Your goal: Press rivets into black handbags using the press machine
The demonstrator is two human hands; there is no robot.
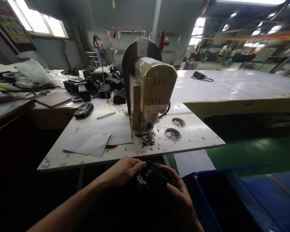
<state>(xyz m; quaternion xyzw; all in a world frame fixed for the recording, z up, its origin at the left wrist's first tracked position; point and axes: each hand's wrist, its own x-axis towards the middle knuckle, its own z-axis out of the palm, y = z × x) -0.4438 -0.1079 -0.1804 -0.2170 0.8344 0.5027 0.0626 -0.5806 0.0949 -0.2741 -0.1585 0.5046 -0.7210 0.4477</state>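
Note:
Low in front of me, below the near edge of the machine table, both hands are closed on a dark, glossy black bag (154,178). My left hand (125,170) pinches its upper left edge. On the other side, my right hand (180,187) wraps its fingers and thumb around the bag. Much of its lower part is lost in shadow. Just beyond my hands stands a cream-coloured industrial machine (157,83), its metal working head (147,138) close to the white table top (125,150).
On the machine table lie paper sheets (88,141), a pen-like rod (106,115), a black pouch (83,110) and scraps in two round cups (173,134). Black bags (94,82) pile up behind. A small bag (198,75) rests on the long table. Blue bin (207,187) lower right.

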